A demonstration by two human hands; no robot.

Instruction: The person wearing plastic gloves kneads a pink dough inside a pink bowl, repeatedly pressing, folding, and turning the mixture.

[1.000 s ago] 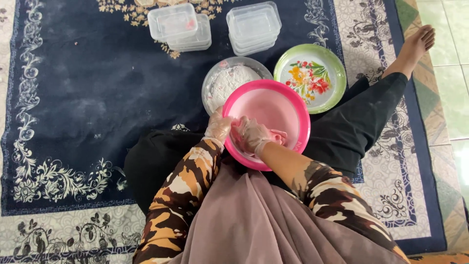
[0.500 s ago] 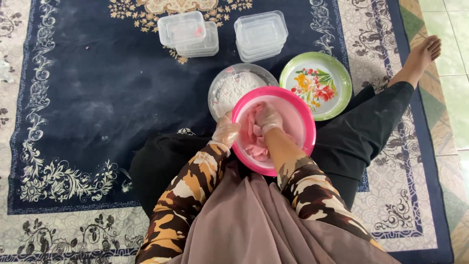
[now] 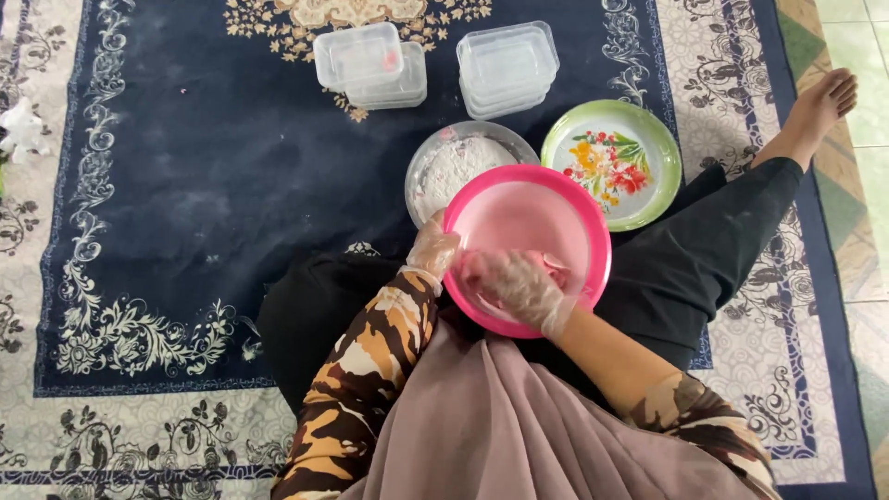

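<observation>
Head view, looking straight down at a person seated on a dark blue patterned rug (image 3: pixel 185 185). Both hands wear thin clear plastic gloves and work at a pink round bowl (image 3: pixel 546 208) that sits in the lap, tilted a little toward the body. The left hand (image 3: pixel 432 248) grips the bowl's left rim, fingers curled over the edge. The right hand (image 3: pixel 512 282) is down inside the bowl, pressed into a pale pink dough-like mass (image 3: pixel 554 271) near the bottom; motion blur hides the fingers, so I cannot tell whether they are spread or clenched around it. The two hands are close together but not touching, with the rim between them. Camouflage-print sleeves in brown, tan and black cover both arms, the right one pushed up to bare the forearm.

Just behind the pink bowl, partly overlapped by it, stands a metal bowl (image 3: pixel 463 159) holding white flour-like powder. To its right, just beside both bowls, lies a green-rimmed plate (image 3: pixel 648 139) with a floral print. Farther up on the rug are two stacks of clear plastic containers, one on the left (image 3: pixel 370 65) and one on the right (image 3: pixel 507 67), near each other. A leg in black trousers stretches to the right, its bare foot (image 3: pixel 824 102) reaching the tiled floor.
</observation>
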